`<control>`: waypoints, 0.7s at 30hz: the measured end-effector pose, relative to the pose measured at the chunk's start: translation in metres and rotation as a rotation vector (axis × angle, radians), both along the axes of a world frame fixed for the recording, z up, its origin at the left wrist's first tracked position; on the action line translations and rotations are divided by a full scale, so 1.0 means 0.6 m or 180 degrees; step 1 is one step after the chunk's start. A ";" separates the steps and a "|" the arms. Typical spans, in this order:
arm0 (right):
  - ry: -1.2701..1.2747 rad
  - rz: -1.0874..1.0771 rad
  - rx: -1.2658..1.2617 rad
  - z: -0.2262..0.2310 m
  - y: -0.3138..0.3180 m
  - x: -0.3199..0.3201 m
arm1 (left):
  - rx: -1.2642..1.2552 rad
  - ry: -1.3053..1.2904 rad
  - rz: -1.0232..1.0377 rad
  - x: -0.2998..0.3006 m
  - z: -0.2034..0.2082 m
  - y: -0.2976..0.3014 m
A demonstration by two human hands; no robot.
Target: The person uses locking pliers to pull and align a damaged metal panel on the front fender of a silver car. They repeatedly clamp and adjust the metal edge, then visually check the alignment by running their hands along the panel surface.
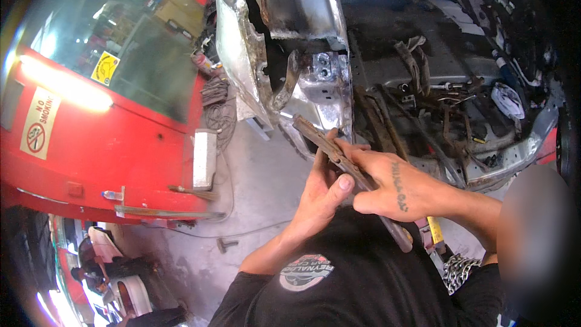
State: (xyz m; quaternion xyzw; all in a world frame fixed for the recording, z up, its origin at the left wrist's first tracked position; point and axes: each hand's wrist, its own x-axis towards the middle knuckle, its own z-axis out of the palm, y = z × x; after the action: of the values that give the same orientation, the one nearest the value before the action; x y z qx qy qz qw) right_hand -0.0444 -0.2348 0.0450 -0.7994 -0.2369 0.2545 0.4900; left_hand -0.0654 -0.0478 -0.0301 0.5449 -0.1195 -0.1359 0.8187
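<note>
L hand & R hand tog. at rusty metal bar, slanted betw. black shirt & bare car frame; R clamped round it, L behind, can't tell if gripping; prob. 2 hands to steady it, ends left free

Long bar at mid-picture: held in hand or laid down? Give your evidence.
Held in hand: the right hand grips the long bar, with the left hand close against it.
</note>
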 end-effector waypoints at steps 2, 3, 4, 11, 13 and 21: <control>-0.0398 -0.0127 0.0072 -0.012 -0.009 -0.001 | 0.0118 -0.0070 0.0095 0.004 0.002 -0.004; -0.0473 -0.0160 0.0039 -0.017 -0.010 -0.001 | 0.0184 -0.0063 0.0145 0.012 0.005 -0.009; -0.0547 -0.0194 0.0007 -0.023 -0.010 -0.001 | 0.0252 -0.0057 0.0194 0.016 0.008 -0.012; -0.0367 0.0327 0.0537 -0.056 -0.054 -0.010 | -0.0207 -0.0179 0.0547 0.018 0.005 -0.019; -0.0251 0.0210 0.0642 -0.084 -0.058 -0.020 | 0.0012 -0.0255 0.0566 0.015 0.004 -0.022; -0.0569 -0.0125 0.0823 -0.104 -0.079 -0.018 | 0.0052 -0.0385 0.1403 0.066 0.004 0.047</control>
State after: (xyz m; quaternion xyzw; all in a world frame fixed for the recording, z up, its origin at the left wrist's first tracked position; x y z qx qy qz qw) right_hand -0.0551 -0.2820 -0.0171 -0.7536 -0.2947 0.1401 0.5707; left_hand -0.0259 -0.0198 -0.0277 0.5717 -0.0453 0.0781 0.8155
